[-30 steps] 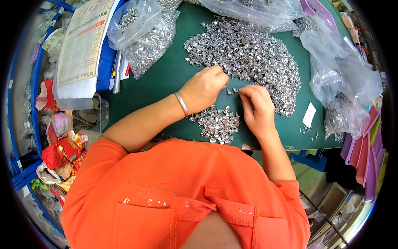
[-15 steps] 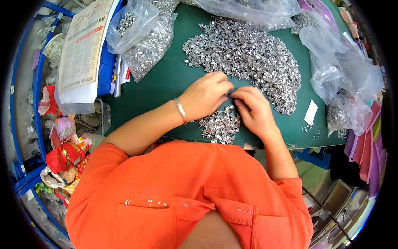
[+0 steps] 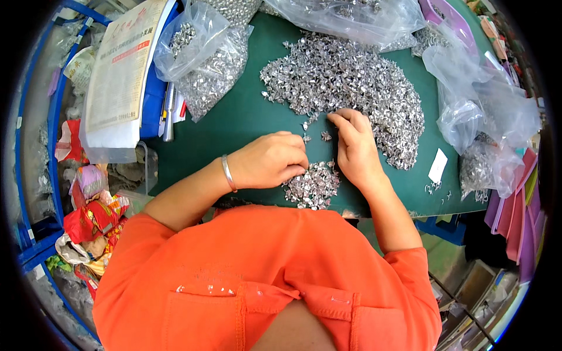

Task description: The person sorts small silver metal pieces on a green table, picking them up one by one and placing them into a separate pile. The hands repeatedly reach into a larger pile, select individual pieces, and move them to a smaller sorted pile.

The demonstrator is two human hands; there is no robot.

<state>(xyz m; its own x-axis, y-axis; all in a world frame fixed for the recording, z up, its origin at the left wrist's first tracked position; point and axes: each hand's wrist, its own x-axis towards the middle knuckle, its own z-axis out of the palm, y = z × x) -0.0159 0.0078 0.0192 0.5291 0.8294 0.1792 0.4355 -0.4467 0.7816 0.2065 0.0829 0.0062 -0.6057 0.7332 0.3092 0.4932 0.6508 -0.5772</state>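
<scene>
On the green tabletop a large heap of small shiny silver metal pieces [image 3: 357, 76] spreads away from me. Nearer my body lies a smaller pile of similar metal pieces [image 3: 313, 186]. My left hand [image 3: 272, 161], with a silver bangle at the wrist, is closed at the small pile's left edge; its curled fingertips hide whatever they pinch. At the near edge of the large heap, my right hand [image 3: 358, 146] has its fingers bent together, and what they grip is too small to make out. A few loose metal pieces [image 3: 325, 136] lie between my hands.
Clear plastic bags of metal parts [image 3: 213, 76] stand at the far left, with another bag [image 3: 480, 167] at the right. A blue bin [image 3: 153, 88] topped with newspaper is on the left. A white paper slip [image 3: 437, 166] lies right of the heap; a purple basket [image 3: 459, 23] sits far right.
My hands have moved apart. The left has come back toward the small pile, while the right has gone slightly forward to the large heap's edge. Loose pieces between them are now visible.
</scene>
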